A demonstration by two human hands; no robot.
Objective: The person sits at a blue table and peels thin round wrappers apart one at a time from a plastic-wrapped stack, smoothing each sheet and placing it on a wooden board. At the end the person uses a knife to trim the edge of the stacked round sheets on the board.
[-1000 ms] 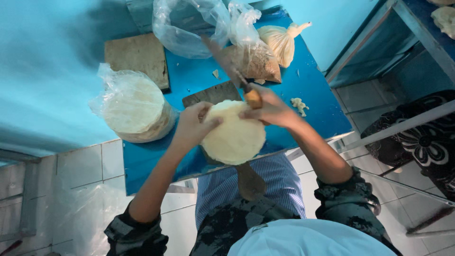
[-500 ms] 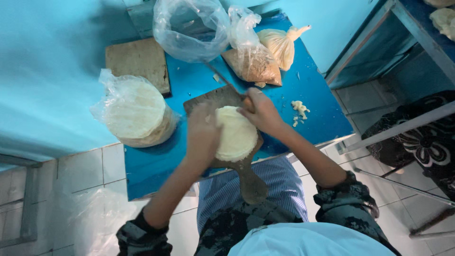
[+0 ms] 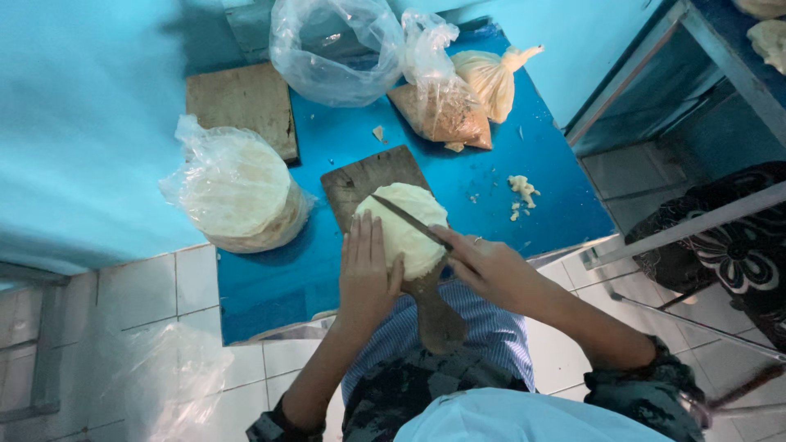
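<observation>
A pale round stack of flat dough sheets (image 3: 407, 225) lies on a dark wooden paddle board (image 3: 365, 178) on the blue table (image 3: 270, 274). My left hand (image 3: 366, 270) presses flat on the stack's near left edge, fingers together. My right hand (image 3: 483, 266) grips a knife (image 3: 403, 214), its blade laid across the top of the stack, pointing to the far left. The board's handle (image 3: 440, 321) sticks out past the table edge toward my body.
A bagged stack of round sheets (image 3: 237, 192) sits at the left. A square wooden board (image 3: 242, 102) lies behind it. Clear plastic bags (image 3: 336, 49), one with brown filling (image 3: 442, 110) and one pale (image 3: 491, 78), lie at the back. Scraps (image 3: 519, 190) dot the table's right side. A metal rack (image 3: 696, 90) stands at the right.
The round stack, held up in both hands a second ago, now lies on the paddle board. My left hand has flattened onto it and the knife blade has come across its top.
</observation>
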